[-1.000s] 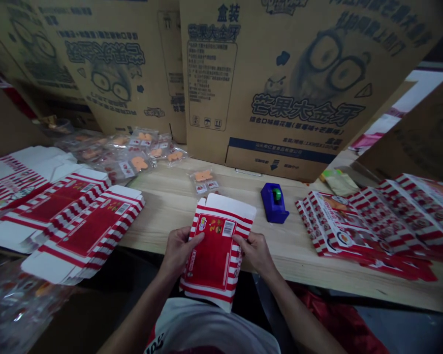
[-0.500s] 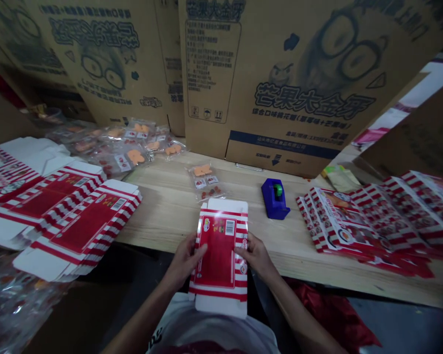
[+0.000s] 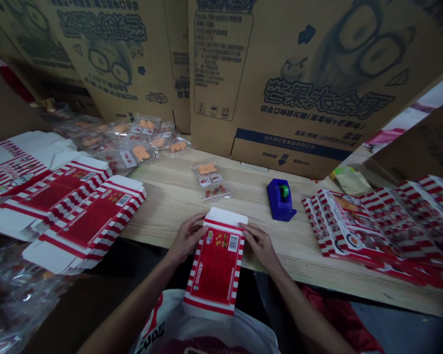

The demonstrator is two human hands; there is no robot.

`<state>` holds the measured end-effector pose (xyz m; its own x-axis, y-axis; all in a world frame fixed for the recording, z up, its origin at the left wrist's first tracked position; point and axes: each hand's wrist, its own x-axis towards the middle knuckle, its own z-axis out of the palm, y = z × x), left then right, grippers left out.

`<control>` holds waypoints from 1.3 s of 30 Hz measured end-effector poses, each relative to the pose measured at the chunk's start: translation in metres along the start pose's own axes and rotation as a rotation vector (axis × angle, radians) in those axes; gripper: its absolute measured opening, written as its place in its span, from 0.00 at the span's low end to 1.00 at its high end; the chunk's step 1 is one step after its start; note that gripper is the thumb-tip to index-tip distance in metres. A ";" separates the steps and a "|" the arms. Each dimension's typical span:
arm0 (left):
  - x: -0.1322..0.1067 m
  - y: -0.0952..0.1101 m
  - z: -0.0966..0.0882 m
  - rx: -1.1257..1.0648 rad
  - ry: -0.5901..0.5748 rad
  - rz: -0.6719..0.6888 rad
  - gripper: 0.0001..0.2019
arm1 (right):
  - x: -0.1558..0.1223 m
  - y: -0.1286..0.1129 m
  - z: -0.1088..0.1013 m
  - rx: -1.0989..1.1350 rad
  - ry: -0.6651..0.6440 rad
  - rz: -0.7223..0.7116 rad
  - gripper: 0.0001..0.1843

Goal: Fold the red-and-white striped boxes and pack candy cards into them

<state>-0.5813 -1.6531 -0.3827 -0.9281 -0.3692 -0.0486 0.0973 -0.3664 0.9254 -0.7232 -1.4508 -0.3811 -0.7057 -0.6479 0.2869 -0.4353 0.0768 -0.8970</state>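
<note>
A red and white striped carton [image 3: 216,265] lies between my hands at the table's front edge, its white end flap pointing away from me. My left hand [image 3: 187,238] grips its upper left edge, thumb on the face. At the upper right corner, my right hand [image 3: 259,242] pinches the carton near the flap. Just beyond the flap is a clear plastic packet [image 3: 210,181] holding an orange piece, two small labelled sachets and small brown pieces. A blue tape dispenser [image 3: 280,199] with a green core stands to the right of the packet.
Flat striped cartons [image 3: 92,216] are stacked at left, with more clear packets [image 3: 140,147] behind them. Filled-out striped boxes [image 3: 349,226] lean in a row at right. Large brown cardboard boxes [image 3: 310,142] wall off the back. Plastic bags [image 3: 15,295] sit lower left.
Both hands have slid up the carton to its far end. The carton has tilted, its far end swinging slightly right and its near end left. The view has shifted a little.
</note>
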 end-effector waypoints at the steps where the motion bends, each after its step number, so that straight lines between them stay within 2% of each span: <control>1: 0.003 0.001 -0.001 0.009 0.014 -0.003 0.25 | 0.002 -0.001 0.001 -0.012 -0.018 -0.009 0.15; 4: 0.011 0.001 -0.004 0.071 0.042 -0.004 0.21 | 0.005 -0.003 0.005 -0.010 -0.036 -0.016 0.13; 7: 0.018 0.001 -0.008 0.166 0.076 0.033 0.15 | 0.006 0.000 0.009 0.093 0.028 0.031 0.12; 10: 0.025 0.004 -0.009 0.138 0.092 0.054 0.10 | 0.010 0.002 0.011 0.182 0.049 0.093 0.20; 13: 0.032 0.011 -0.010 0.071 0.079 0.003 0.10 | 0.012 0.000 0.008 0.133 -0.029 0.081 0.15; 15: 0.035 0.016 -0.011 0.101 0.017 0.007 0.14 | 0.011 -0.002 0.006 0.073 -0.044 0.035 0.11; 18: 0.036 0.019 -0.014 0.358 -0.102 0.140 0.10 | 0.005 -0.005 0.005 0.003 -0.034 -0.029 0.11; 20: 0.035 0.020 -0.016 0.546 -0.131 0.263 0.07 | 0.000 -0.006 0.005 -0.027 -0.035 -0.050 0.11; 23: 0.031 0.022 -0.015 0.689 -0.166 0.341 0.10 | 0.000 -0.009 0.005 -0.052 -0.038 -0.054 0.11; 26: 0.027 0.027 -0.009 0.768 -0.170 0.324 0.13 | 0.006 -0.018 0.000 -0.018 -0.099 0.040 0.14; 29: 0.026 0.037 -0.001 0.829 -0.161 0.285 0.07 | 0.015 -0.025 -0.008 0.020 -0.181 0.195 0.18; 32: 0.034 0.047 0.000 0.897 -0.143 0.253 0.04 | 0.029 -0.016 -0.015 0.027 -0.147 0.325 0.25; 36: 0.045 0.053 -0.004 0.960 -0.221 0.252 0.03 | 0.040 0.008 -0.014 -0.006 -0.028 0.371 0.21; 39: 0.044 0.047 -0.003 0.944 -0.269 0.216 0.05 | 0.035 0.014 -0.011 -0.015 -0.043 0.394 0.19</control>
<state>-0.6166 -1.6898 -0.3422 -0.9859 -0.0997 0.1342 0.0566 0.5561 0.8292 -0.7605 -1.4639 -0.3800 -0.7965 -0.5974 -0.0930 -0.1442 0.3370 -0.9304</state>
